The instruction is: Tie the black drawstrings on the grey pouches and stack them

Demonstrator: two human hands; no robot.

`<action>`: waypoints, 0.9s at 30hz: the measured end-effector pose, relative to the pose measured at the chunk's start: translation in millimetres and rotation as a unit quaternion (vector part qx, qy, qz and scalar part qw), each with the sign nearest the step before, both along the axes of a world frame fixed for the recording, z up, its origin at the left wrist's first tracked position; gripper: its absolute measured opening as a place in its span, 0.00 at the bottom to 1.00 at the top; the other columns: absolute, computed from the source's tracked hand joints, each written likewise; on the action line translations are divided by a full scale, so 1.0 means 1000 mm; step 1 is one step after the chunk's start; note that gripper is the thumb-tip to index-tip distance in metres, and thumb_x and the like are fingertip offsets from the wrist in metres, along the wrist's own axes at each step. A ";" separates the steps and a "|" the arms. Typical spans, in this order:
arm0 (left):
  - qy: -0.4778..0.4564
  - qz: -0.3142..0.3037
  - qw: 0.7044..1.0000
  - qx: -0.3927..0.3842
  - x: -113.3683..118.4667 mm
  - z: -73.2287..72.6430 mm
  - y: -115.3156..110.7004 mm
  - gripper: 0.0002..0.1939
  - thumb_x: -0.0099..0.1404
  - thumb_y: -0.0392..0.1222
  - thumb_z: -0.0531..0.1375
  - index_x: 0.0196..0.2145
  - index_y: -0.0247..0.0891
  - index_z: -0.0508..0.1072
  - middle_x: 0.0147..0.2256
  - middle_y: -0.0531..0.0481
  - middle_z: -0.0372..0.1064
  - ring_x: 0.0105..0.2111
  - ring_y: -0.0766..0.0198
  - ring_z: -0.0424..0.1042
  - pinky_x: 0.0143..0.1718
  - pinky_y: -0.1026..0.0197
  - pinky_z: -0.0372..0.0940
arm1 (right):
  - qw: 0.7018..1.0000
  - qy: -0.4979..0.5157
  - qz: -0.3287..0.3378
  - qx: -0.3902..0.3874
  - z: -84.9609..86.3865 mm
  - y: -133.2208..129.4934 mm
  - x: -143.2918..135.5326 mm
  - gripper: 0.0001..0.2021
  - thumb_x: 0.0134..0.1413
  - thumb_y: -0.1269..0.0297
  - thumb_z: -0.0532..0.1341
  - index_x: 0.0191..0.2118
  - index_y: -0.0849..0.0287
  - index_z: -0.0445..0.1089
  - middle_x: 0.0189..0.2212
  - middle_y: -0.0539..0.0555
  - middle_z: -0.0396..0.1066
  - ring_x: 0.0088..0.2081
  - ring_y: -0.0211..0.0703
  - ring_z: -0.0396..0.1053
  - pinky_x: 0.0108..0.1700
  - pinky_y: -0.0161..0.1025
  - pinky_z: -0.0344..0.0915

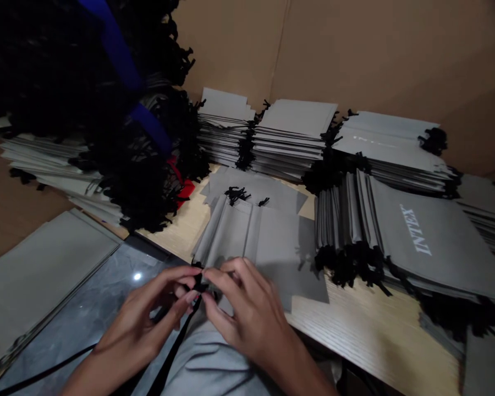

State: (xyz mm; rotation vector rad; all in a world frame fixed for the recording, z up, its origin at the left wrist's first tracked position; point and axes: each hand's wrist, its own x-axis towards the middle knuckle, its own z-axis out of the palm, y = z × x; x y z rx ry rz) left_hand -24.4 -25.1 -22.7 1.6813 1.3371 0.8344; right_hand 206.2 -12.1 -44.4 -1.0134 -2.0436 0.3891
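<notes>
Black cord (pixel 198 282), both hands (pixel 206 308) pinching it, fingertips together

On the counter (pixel 355 324), stacks of bags (pixel 292 137) stand in a row along the wall (pixel 355 55), an upright batch (pixel 346 220) stands before them to the right, and loose sheets (pixel 284 247) lie in the middle.

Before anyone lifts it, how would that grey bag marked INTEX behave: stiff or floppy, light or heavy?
The INTEX bag looks thin and fabric-like, so it would probably be light and sag when held by one edge. The black cords bunched along its near edge might tangle with others. Lying at a slant, it could slide if pushed.
</notes>
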 end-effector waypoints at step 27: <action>0.134 0.011 0.984 0.119 -0.005 0.007 -0.002 0.21 0.74 0.49 0.69 0.61 0.51 0.74 0.39 0.55 0.81 0.23 0.69 0.75 0.22 0.71 0.71 | 0.968 -0.174 0.062 0.171 0.009 0.032 0.007 0.13 0.72 0.68 0.65 0.59 0.62 0.74 0.37 0.50 0.78 0.36 0.45 0.73 0.29 0.44 0.67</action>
